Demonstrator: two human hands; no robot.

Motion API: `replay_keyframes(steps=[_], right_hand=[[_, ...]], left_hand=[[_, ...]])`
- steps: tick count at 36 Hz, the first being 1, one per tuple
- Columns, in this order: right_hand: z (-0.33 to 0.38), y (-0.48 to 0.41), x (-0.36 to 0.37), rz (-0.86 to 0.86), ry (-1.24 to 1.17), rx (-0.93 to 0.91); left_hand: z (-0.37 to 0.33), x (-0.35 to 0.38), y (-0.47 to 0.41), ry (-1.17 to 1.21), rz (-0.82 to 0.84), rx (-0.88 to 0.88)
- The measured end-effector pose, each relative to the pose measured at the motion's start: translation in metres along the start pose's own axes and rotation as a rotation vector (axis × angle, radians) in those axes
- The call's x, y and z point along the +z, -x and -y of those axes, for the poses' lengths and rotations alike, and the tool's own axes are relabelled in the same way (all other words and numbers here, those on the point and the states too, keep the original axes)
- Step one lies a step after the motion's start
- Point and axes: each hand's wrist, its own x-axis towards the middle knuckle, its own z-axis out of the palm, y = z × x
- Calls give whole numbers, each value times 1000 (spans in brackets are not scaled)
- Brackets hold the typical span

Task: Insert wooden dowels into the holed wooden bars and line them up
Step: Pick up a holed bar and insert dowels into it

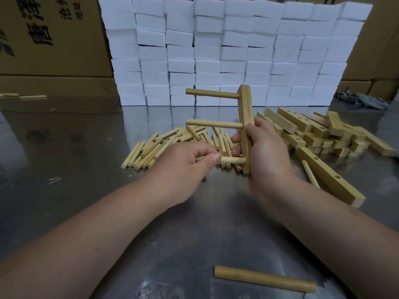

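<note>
While the right hand (pixel 262 154) grips the upright bar (pixel 245 126), two dowels (pixel 212 94) jut leftward. Left hand (pixel 190 160) pinches a third dowel (pixel 232 160) at its lowest hole.

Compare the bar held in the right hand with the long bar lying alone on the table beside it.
The held bar stands upright in the right hand; the lying bar rests flat on the table. The held bar carries two dowels, with a third dowel pinched at it by the left hand; the lying bar's visible holes are empty. Both are pale wood.
</note>
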Motion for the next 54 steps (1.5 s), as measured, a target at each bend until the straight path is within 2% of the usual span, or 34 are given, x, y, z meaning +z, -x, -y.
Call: replay_keyframes(steps=[7,12,16,21,29,33,42,48,54], right_hand=[[0,1,0,29,5,-10],[0,-2,-1,0,19,-10],[-2,-7,-1,-73,-25,39],[-1,-17,-7,-167,-175,202],[-1,-16,-4,-74,-182,317],[-3,-13,2,4,-287,363],[-10,-12,11,63,-285,457],[-11,-12,12,72,-315,457],[-13,-11,12,81,-247,460]], left_hand=[[1,-1,-1,-5,42,-68],[-1,2,-2,27,-26,-46],[0,0,-5,201,-102,-55],[0,-4,-7,493,-165,-92],[-2,2,-3,289,-7,-59],[-5,11,0,249,68,-91],[-8,19,-2,139,46,-113],[-8,18,-3,258,58,-169],[-10,18,-3,410,103,-214]])
